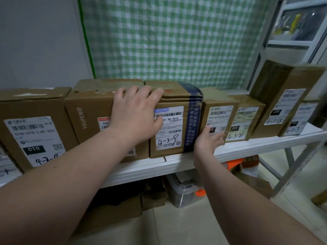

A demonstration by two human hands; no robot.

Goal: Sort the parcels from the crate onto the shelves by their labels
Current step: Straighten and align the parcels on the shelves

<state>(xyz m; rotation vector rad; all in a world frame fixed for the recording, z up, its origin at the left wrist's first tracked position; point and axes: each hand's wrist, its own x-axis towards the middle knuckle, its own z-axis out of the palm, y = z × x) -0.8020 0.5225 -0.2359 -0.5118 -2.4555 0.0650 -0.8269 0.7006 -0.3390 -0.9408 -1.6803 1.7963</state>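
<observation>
Your bare forearms reached forward. Your left hand (136, 112) lay spread over the 4-3-9 parcel (169, 131) and the YOUFE parcel (88, 114); your right hand (208, 140) pressed flat fingers on the small parcel (219, 112). A row of parcels lined the shelf (247, 147), so sorting looked well along; the crate was unseen.

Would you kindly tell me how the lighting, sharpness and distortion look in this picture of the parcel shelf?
Head view: dim, flat light without hard shadows; wide-angle distortion bows the shelf edge; the 4-3-9 label is sharp; tape sheen washes out part of the 4-3-21 label; the far-right label and the cabinet at top right are soft.
</observation>
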